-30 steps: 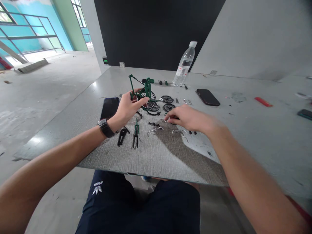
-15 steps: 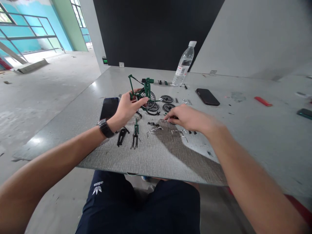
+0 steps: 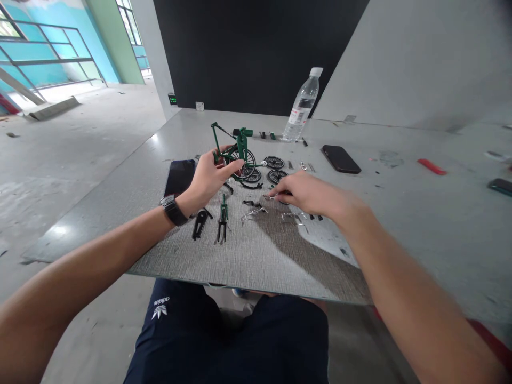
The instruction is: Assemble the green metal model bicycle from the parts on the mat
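Observation:
My left hand (image 3: 208, 178) is closed round a green model bicycle frame (image 3: 234, 146) that stands upright with one spoked wheel fitted. My right hand (image 3: 308, 193) reaches low over the board, fingertips pinched at a small metal part (image 3: 269, 197) among loose pieces. Two black spoked wheels (image 3: 275, 168) lie just beyond my right fingers. A green fork (image 3: 223, 216) and a black bracket (image 3: 200, 221) lie nearer me on the grey textured board (image 3: 256, 256).
A dark phone (image 3: 180, 176) lies left of my left hand, another phone (image 3: 341, 158) right of the wheels. A clear water bottle (image 3: 302, 106) stands at the back. A red tool (image 3: 431, 167) and a dark object (image 3: 500, 186) lie far right.
My right hand has slid slightly left toward the small metal parts. The left hand and the bicycle frame have stayed put.

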{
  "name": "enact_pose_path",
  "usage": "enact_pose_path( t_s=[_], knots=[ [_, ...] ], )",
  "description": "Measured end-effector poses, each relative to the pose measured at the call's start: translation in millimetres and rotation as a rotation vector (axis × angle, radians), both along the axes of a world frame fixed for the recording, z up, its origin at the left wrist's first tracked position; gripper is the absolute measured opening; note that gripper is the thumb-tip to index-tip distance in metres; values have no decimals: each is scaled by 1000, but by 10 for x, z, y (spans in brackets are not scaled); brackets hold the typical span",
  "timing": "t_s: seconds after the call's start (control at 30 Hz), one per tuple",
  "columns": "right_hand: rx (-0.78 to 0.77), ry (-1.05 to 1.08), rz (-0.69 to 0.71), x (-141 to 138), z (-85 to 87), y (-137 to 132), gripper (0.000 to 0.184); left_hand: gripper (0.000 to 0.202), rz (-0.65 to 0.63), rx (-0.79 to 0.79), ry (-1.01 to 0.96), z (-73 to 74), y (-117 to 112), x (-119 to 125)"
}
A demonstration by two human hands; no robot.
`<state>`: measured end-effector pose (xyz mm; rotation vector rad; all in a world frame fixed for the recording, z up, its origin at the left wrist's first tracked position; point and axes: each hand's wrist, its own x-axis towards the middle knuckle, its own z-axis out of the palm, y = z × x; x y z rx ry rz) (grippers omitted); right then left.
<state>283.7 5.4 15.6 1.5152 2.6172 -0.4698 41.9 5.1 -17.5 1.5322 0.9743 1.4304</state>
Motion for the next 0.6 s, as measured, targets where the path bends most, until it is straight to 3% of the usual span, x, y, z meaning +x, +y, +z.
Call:
enact_pose_path(
  t_s=[0.6],
  knots=[
    [-23,18,-16,41,1,-19,35,41,26,-33,-1,29,-10,6]
  ],
)
